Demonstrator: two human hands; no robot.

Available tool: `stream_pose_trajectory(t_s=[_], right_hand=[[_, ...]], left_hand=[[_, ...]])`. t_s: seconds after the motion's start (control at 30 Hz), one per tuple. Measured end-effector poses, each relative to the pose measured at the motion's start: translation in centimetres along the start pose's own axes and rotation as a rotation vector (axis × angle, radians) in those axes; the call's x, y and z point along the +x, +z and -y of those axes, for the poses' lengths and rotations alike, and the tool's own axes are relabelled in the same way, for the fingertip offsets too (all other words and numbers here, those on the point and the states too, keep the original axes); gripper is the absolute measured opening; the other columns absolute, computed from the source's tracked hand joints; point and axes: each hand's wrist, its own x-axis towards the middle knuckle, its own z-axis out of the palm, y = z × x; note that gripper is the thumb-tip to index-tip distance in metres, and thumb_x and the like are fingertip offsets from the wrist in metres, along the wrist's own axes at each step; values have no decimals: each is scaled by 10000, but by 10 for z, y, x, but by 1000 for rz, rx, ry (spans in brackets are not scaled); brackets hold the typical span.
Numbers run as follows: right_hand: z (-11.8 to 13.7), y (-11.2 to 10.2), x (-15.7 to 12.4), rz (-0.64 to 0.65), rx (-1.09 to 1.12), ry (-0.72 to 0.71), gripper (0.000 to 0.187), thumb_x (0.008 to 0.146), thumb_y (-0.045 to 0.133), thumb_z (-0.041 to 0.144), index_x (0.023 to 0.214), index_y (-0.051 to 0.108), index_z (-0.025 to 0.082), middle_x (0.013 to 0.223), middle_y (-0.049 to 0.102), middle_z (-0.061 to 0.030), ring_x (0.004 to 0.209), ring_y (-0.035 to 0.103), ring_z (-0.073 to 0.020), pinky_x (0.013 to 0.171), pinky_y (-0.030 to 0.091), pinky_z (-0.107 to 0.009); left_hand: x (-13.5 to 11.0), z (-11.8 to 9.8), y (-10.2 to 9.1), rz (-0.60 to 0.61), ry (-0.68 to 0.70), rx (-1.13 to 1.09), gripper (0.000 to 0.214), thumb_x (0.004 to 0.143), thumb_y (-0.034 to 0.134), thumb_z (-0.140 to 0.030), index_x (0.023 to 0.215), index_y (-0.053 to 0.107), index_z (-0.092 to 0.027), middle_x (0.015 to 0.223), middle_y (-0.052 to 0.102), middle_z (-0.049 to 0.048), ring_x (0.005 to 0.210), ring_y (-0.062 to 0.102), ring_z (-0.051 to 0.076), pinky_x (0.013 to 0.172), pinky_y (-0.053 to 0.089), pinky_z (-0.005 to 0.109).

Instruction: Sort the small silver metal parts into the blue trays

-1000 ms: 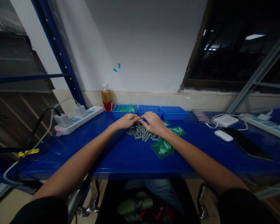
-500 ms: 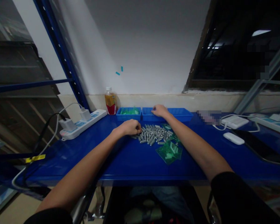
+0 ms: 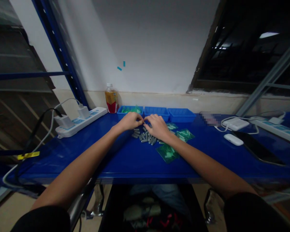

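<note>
My left hand [image 3: 131, 121] and my right hand [image 3: 157, 126] meet fingertip to fingertip over a pile of small silver metal cylinders [image 3: 148, 138]. Both are closed in a pinch; whatever lies between the fingers is too small to make out. Part of the pile is hidden beneath my right hand. Right of the pile, partly under my right forearm, lie flat green plastic bags [image 3: 168, 153] with pale pieces in them. Behind my hands stand a blue bin holding green bags [image 3: 120, 111], a middle blue bin [image 3: 157, 111] and a right blue bin [image 3: 182, 115].
A drink bottle [image 3: 111, 99] stands by the wall, left of the bins. A white power strip [image 3: 87, 122] with plugs lies at the left. On the right are a white earbud case [image 3: 233, 139], a black phone [image 3: 258, 148], a white charger [image 3: 235, 123] and a second power strip [image 3: 275, 129].
My right hand has come back from above the blue bins to the pile and now meets my left hand. The view has tilted slightly downward.
</note>
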Motion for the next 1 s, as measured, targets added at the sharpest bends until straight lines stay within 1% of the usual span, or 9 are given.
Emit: stream_pose_trajectory(t_s=[0.1,0.23,0.27,0.33,0.47,0.6,0.7,0.83,1.0], right_hand=[[1,1,1,-28,-16,-4,151,886,498,261,973,584,173,944,631,-88,928,513,-243,762,349,-343],[-4,1,3,-74,16,18,188,925,435,262,939,597,168,908,642,-86,895,537,-223,796,367,-327],[-7,0,5,-80,16,29,205,930,426,275,923,603,171,897,645,-85,885,541,-221,795,369,-324],[-18,-4,7,-101,-10,80,251,938,408,304,881,615,174,880,650,-87,873,550,-223,784,369,-323],[-61,-19,7,-174,-113,317,382,951,342,344,803,643,161,841,658,-114,855,565,-237,767,368,-329],[-111,-26,-8,-158,-244,583,453,939,331,395,812,680,135,885,668,-152,874,567,-255,760,374,-337],[-132,-24,-18,-98,-277,733,443,919,369,422,853,700,136,941,672,-164,895,567,-267,747,380,-348],[-140,-19,-23,-58,-252,830,412,889,428,439,861,710,140,945,670,-174,918,563,-294,753,385,-386],[-136,-20,-24,-90,-236,853,407,889,427,445,874,698,141,953,662,-177,958,537,-313,788,369,-426]], left_hand=[[1,-5,1,-42,-16,-70,312,813,481,-310,835,729,-122,808,728,65,722,647,175,632,427,227],[2,-9,3,-104,-63,-139,319,812,468,-298,886,718,-115,872,726,68,776,646,173,671,435,228],[1,-9,3,-101,-69,-144,319,809,463,-289,901,714,-114,886,725,70,785,645,170,679,435,226],[0,-9,3,-33,-61,-115,309,798,472,-280,906,712,-120,881,723,74,769,642,164,672,433,226],[-5,-11,5,170,-33,70,223,729,542,-252,826,734,-194,812,728,52,703,640,168,606,409,231],[-8,-15,4,199,-53,132,200,705,568,-245,802,743,-239,795,729,32,704,640,170,568,389,222],[-9,-17,3,226,-60,141,179,694,587,-253,778,745,-253,779,726,21,697,635,173,564,391,224],[-10,-20,5,255,-52,190,192,705,564,-240,777,741,-260,772,721,21,691,632,185,576,397,242],[-10,-23,5,239,-72,277,183,696,552,-218,738,729,-243,759,710,42,681,625,187,593,406,243]])
